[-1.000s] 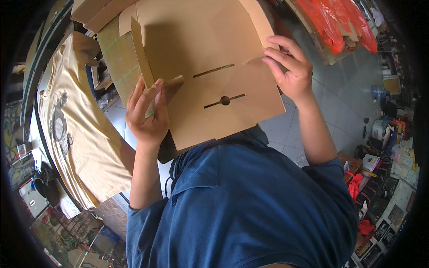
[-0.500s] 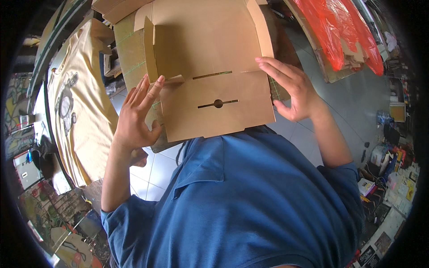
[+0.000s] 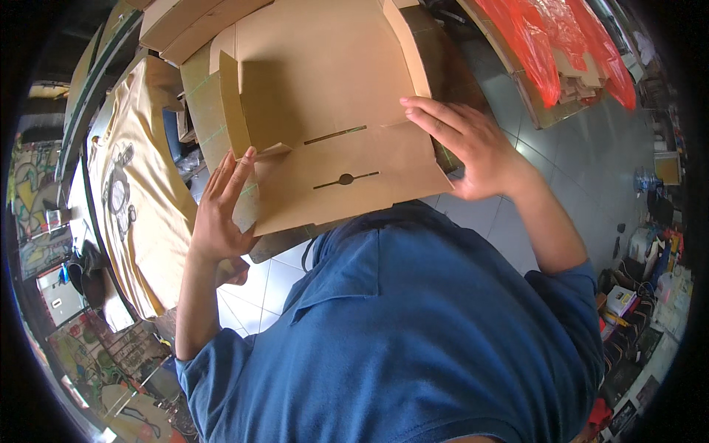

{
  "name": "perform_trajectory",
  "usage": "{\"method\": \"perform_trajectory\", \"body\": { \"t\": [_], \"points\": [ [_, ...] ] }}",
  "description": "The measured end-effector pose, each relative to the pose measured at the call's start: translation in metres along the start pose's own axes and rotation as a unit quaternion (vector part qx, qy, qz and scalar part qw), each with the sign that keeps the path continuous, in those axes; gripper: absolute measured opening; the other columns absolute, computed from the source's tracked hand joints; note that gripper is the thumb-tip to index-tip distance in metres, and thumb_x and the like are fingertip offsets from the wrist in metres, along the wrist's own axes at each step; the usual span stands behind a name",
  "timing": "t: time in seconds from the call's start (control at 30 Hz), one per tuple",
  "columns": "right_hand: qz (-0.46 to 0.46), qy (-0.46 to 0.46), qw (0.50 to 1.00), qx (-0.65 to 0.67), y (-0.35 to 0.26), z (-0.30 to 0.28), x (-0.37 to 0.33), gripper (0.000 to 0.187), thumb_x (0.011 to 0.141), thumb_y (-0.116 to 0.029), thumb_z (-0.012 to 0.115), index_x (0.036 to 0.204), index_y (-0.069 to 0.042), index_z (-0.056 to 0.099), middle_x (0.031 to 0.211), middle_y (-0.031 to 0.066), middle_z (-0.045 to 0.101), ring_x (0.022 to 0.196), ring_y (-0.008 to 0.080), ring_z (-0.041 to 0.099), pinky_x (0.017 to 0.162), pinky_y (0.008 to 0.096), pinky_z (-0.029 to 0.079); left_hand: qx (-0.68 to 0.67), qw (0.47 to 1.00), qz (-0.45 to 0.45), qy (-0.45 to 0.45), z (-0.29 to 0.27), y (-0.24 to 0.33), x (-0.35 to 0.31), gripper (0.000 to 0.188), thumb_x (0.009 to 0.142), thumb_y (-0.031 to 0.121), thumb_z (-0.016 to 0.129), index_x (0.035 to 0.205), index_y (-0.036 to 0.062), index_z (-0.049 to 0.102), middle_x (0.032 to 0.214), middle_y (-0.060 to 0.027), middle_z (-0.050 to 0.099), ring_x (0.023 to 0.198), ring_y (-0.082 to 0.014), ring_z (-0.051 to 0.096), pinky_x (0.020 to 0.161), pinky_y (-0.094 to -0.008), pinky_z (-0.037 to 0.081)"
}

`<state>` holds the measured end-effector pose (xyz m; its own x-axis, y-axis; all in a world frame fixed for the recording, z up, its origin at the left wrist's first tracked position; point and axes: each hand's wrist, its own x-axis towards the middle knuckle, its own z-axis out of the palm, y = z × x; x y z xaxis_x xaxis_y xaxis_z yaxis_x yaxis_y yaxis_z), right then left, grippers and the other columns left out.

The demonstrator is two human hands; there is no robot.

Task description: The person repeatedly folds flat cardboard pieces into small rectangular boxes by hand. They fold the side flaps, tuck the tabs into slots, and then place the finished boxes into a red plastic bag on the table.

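In front of me lies a partly folded brown cardboard box (image 3: 325, 81), its side walls standing up. The front panel (image 3: 347, 196) nearest me has a long slot and a second slot with a round hole. My left hand (image 3: 221, 210) is at the box's left front corner, fingers stretched along the small folded flap (image 3: 272, 152) and thumb against the panel's edge. My right hand (image 3: 473, 144) is at the right side, fingertips on the end of the right wall (image 3: 408, 48). Its thumb is near the panel's right corner. Both hands have fingers stretched, not wrapped round anything.
The box rests on a worn table (image 3: 203, 96). More folded cardboard (image 3: 196, 26) lies at the far left. A cream printed T-shirt (image 3: 140, 192) is spread out on the left. Red plastic bags (image 3: 550, 52) lie on cardboard at the far right. Cluttered items (image 3: 642, 295) line the right.
The box has shifted slightly left in view and appears a little turned. The front panel looks more tilted. My left thumb has come against the panel's edge, and both hands stay at the sides.
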<state>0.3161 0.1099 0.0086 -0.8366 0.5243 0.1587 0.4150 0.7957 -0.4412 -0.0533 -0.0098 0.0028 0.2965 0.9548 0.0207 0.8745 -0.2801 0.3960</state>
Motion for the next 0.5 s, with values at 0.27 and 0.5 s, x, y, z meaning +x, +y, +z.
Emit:
{"method": "perform_trajectory", "body": {
  "t": [0.27, 0.5],
  "points": [
    [-0.052, 0.277, 0.958, -0.045, 0.014, 0.025, 0.019, 0.053, 0.068, -0.007, 0.075, 0.118, -0.002, 0.057, 0.115, 0.0147, 0.059, 0.095, 0.0299, 0.062, 0.081, 0.0371, 0.051, -0.116, 0.959, -0.056, 0.254, 0.037, 0.008, 0.015, 0.036, 0.077, -0.006, 0.061, 0.113, 0.0002, 0.061, 0.104, -0.0160, 0.068, 0.102, -0.0323, 0.065, 0.098, -0.0417, 0.045],
    [-0.028, 0.378, 0.925, -0.005, 0.026, 0.042, 0.030, 0.081, 0.070, -0.013, 0.083, 0.135, 0.001, 0.038, 0.096, 0.0096, 0.065, 0.083, 0.0239, 0.065, 0.072, 0.0346, 0.051, -0.131, 0.923, -0.129, 0.337, 0.044, 0.018, 0.030, 0.060, 0.085, 0.003, 0.065, 0.137, -0.0014, 0.034, 0.092, -0.0182, 0.070, 0.092, -0.0259, 0.070, 0.078, -0.0293, 0.052]
  ]
}}
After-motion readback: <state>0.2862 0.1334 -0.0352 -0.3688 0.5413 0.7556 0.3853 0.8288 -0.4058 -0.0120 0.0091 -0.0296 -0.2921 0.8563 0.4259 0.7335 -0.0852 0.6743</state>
